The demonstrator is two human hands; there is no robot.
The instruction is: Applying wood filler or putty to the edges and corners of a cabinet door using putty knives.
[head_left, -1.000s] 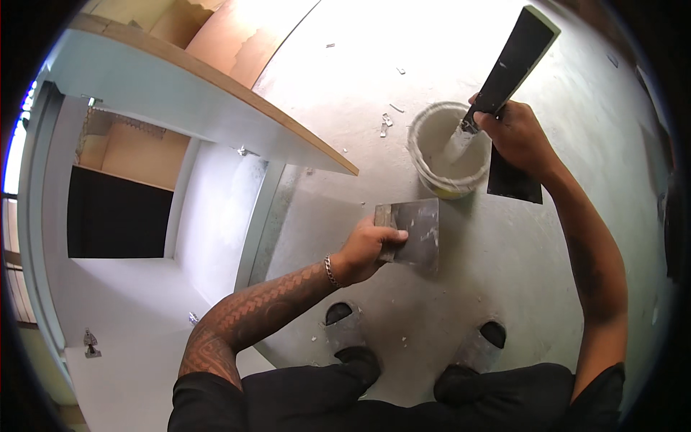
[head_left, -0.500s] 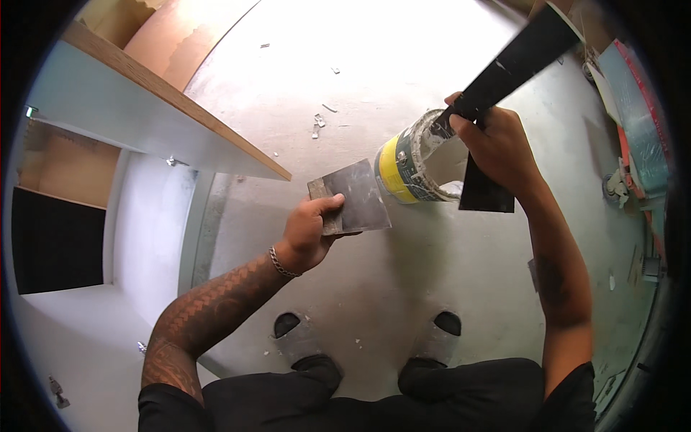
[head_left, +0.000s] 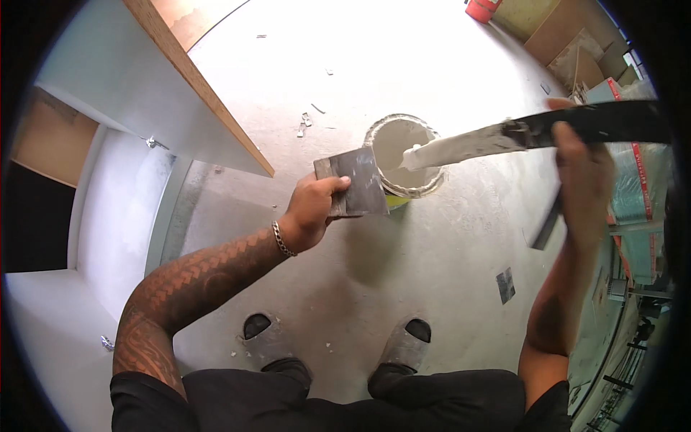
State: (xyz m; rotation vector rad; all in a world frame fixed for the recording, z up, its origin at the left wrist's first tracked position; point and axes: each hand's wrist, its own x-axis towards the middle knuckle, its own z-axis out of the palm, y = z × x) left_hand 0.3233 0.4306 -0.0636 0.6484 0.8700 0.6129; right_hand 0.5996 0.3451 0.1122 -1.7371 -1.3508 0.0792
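Observation:
My left hand (head_left: 309, 201) grips a broad metal putty knife (head_left: 360, 183), thumb on its flat face. Right behind that blade stands a round bucket (head_left: 371, 137) with a crusted rim and pale paste (head_left: 396, 140) inside. My right hand (head_left: 579, 158), blurred by motion, is closed round a long black strip (head_left: 612, 124). The strip's left end (head_left: 468, 146) is thickly coated with white paste and its tip hangs over the bucket's mouth. Below the right hand a second dark flat blade (head_left: 547, 223) sticks out, apparently held in the same hand.
A white cabinet with an open wood-edged door (head_left: 209, 93) stands at left. Small scraps (head_left: 304, 126) and a dark flat piece (head_left: 506, 285) lie on the floor. Wrapped panels (head_left: 630, 187) lean at right; a red container (head_left: 482, 9) is far back. My slippered feet (head_left: 403, 345) are below.
My right hand has moved right and drawn the strip's paste-covered end up out of the bucket. The bucket, tilted before, now stands upright. My left hand keeps the putty knife.

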